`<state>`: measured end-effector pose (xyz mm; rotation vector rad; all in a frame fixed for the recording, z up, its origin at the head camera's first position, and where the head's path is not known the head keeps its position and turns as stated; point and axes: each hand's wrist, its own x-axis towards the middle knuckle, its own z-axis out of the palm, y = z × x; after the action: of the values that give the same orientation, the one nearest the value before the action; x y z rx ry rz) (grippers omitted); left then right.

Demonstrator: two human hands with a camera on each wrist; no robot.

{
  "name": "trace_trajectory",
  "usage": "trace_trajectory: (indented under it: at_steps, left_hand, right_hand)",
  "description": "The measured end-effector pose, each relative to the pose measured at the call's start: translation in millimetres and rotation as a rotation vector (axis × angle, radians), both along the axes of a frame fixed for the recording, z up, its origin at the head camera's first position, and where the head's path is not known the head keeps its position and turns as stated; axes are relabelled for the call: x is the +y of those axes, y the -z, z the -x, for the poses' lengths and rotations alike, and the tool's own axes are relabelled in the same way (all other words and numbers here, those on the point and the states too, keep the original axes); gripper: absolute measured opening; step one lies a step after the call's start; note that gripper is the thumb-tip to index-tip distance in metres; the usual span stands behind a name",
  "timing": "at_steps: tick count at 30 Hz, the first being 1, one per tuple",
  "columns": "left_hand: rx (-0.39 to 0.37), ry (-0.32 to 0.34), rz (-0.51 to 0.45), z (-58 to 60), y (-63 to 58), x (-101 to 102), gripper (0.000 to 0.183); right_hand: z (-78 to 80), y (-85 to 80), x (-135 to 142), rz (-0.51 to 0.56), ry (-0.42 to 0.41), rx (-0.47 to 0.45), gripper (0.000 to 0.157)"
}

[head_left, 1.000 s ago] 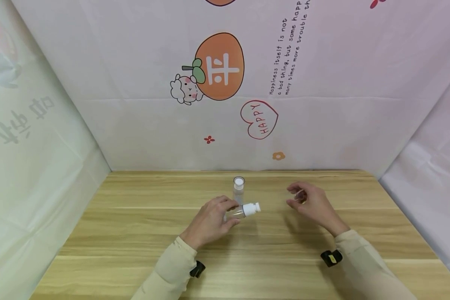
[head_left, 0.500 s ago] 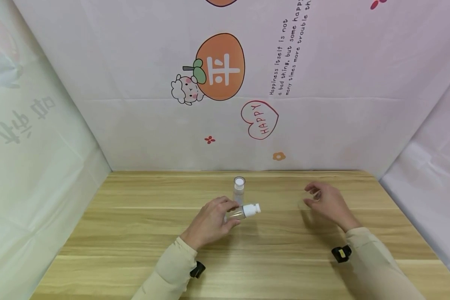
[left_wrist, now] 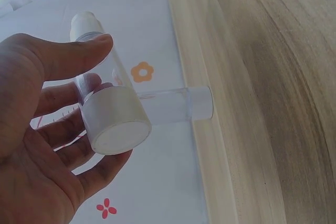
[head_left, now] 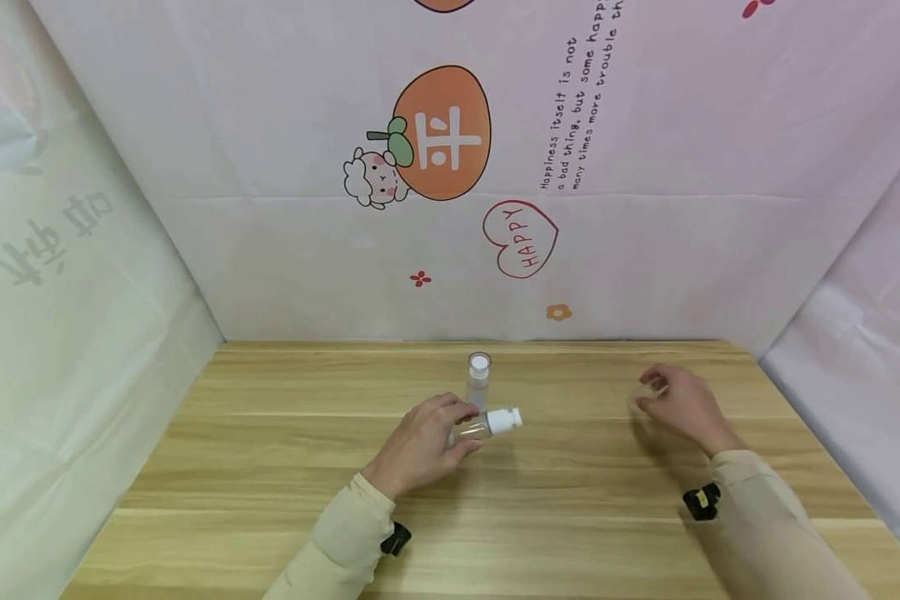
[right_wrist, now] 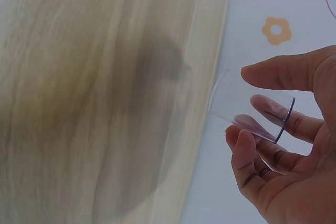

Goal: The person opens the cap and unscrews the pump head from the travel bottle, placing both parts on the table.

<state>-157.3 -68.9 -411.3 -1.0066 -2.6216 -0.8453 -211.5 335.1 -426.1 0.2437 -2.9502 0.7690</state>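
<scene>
My left hand [head_left: 423, 437] pinches a clear pump bottle [left_wrist: 116, 121] between thumb and fingers. Its white pump head [head_left: 503, 419] points right, and the bottle is tilted well over above the table. Just behind it a second clear bottle [head_left: 478, 385] with a white top stands upright on the wood, its lower part hidden by the first. Off to the right, my right hand [head_left: 686, 404] holds a clear, hollow cap [right_wrist: 249, 103] between thumb and curled fingers, raised over the table; a shadow falls on the wood beneath.
The wooden table [head_left: 270, 500] ends at a white printed cloth [head_left: 307, 275] at the back. More white cloth hangs on the left [head_left: 82, 333] and right [head_left: 862, 350]. Each wrist wears a black device.
My right hand has moved right, away from the bottles, carrying the clear cap. The left hand and the bottle in it have stayed in place, as has the standing bottle.
</scene>
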Motion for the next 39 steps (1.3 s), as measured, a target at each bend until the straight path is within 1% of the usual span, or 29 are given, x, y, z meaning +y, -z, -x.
trace_trajectory:
  at_steps: [8,21,29,34,39]
  left_hand:
    - [-0.009,-0.009,0.005,-2.0,-1.3,-1,0.035]
    - [-0.01,-0.007,0.003,-2.2,-1.6,-2,0.035]
    - [-0.006,-0.01,0.002,-1.8,-1.5,-3,0.035]
    - [-0.008,-0.012,0.005,-2.0,-1.6,-3,0.035]
    - [-0.012,-0.013,0.008,-1.9,-1.6,-3,0.035]
  right_hand:
    - [0.6,2.1,14,-0.018,0.032,-0.008,0.037]
    - [-2.9,-1.3,42,-0.046,0.087,-0.052,0.039]
    - [-5.6,-5.3,55,-0.064,0.11,-0.089,0.04]
    - [-6.3,-4.7,63,-0.073,0.127,-0.115,0.041]
    - [-6.5,-2.9,72,-0.092,0.143,-0.113,0.038]
